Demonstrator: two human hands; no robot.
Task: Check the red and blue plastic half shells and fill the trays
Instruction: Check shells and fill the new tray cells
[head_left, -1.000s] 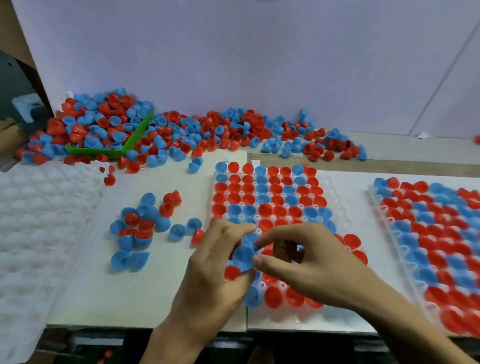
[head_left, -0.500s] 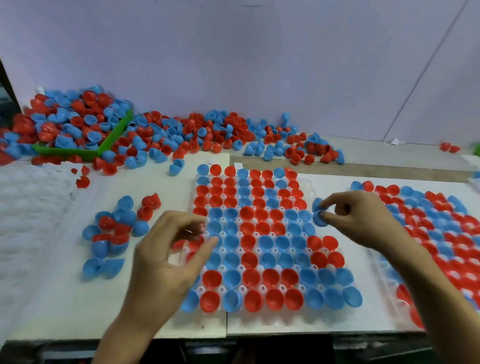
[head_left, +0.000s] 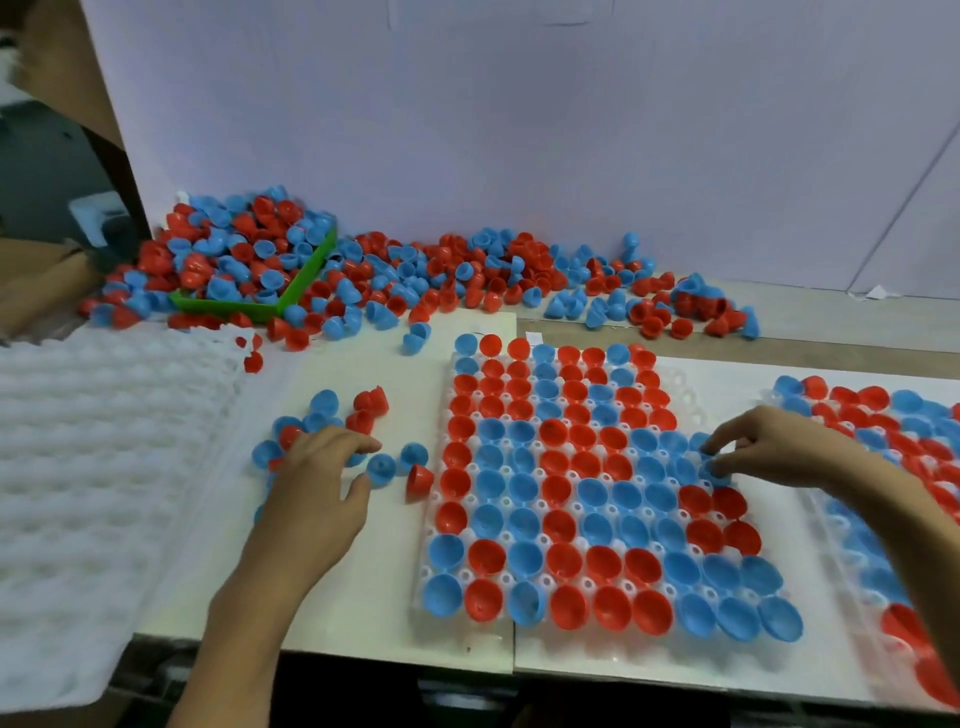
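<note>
Glossy red and blue half shells heaped along the wall, spilling over a green bin (head_left: 306, 270). Dimpled white empty trays (head_left: 104, 467) stacked left. Centre tray (head_left: 680, 400) nearly full on the worktop. Left hand (head_left: 317, 483) fingers spread loose over a small loose pile (head_left: 332, 421); right hand (head_left: 769, 452) pinches a blue shell (head_left: 712, 470) at the tray's right edge.

You find no readable text, label, brand or number anywhere here. The half shells (head_left: 566, 499), the trays (head_left: 685, 402) and the backdrop (head_left: 519, 130) carry no lettering.
</note>
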